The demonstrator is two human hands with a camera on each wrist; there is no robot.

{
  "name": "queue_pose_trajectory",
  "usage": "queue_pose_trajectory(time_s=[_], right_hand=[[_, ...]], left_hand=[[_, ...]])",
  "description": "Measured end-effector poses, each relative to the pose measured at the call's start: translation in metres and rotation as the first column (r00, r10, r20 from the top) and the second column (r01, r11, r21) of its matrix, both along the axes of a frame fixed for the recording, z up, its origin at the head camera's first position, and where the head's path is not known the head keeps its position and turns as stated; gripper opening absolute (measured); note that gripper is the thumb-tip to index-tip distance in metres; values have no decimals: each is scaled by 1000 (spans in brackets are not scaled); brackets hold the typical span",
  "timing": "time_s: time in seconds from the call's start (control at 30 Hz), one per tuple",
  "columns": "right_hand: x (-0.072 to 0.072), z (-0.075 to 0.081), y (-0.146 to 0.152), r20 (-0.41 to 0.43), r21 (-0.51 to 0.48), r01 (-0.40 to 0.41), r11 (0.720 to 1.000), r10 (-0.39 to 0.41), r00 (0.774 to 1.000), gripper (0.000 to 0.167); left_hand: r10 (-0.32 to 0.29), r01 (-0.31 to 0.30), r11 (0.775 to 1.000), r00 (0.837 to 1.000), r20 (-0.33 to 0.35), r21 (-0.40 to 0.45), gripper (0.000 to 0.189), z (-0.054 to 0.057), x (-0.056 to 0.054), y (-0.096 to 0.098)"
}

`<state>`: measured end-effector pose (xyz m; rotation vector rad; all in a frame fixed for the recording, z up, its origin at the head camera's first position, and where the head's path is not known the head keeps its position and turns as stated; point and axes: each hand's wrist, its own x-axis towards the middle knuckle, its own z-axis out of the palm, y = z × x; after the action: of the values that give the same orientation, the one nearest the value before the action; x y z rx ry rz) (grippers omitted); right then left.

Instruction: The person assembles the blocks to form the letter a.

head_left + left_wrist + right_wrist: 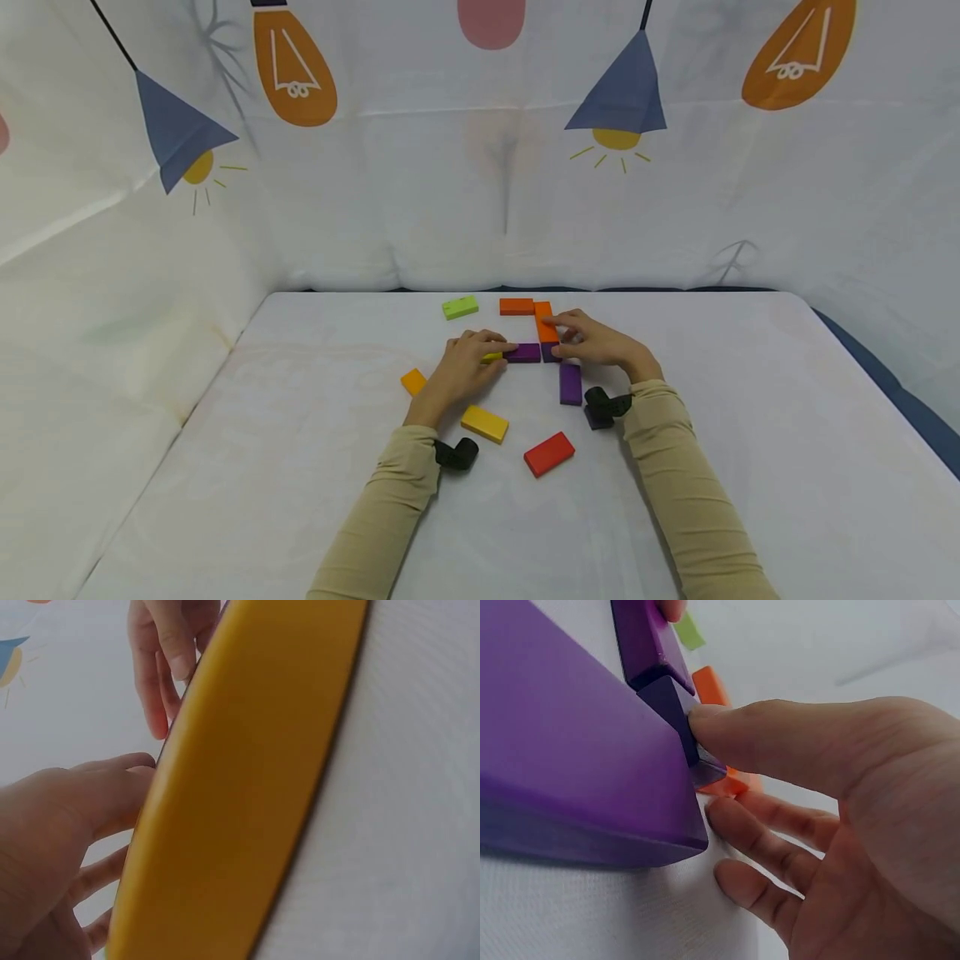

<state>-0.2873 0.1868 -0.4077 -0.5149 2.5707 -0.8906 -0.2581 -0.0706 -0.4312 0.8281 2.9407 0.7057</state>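
My left hand has its thumb and forefinger at either side of a yellow block. The forefinger's tip reaches a purple block in line with it. My right hand touches a dark purple block with its straight thumb. Its forefinger rests on an orange block behind that one, the other fingers loosely bent. Another orange block joins the far end at the left. A second purple block lies just in front and looms large in the right wrist view.
A lime green block lies at the back. Around the left forearm are an amber block and another amber-yellow block. Nearer me is a red block. A dark block lies below the right wrist camera.
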Motion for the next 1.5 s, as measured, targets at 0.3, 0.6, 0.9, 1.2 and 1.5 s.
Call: queue_pose_trajectory(time_s=[0.3, 0.6, 0.9, 1.2, 1.5], right_hand=[[0, 0, -2, 15, -13, 2, 1000, -2, 1000, 60], [0, -2, -1, 34, -23, 11, 1000, -10, 999, 60], [-3, -4, 0, 31, -15, 0, 1000, 1, 1000, 59], [-1, -4, 0, 18, 0, 24, 1000, -24, 1000, 58], [2, -6, -1, 28, -20, 53, 998, -52, 998, 57]], left_hand=[[2, -2, 1000, 1000, -21, -1, 34, -3, -1, 0], [18, -18, 1000, 999, -28, 2, 34, -2, 0, 2], [15, -15, 1000, 1000, -16, 14, 34, -1, 1, 2], [9, -8, 999, 1000, -15, 38, 33, -2, 0, 0], [-1, 0, 997, 1000, 8, 80, 34, -1, 1, -1]])
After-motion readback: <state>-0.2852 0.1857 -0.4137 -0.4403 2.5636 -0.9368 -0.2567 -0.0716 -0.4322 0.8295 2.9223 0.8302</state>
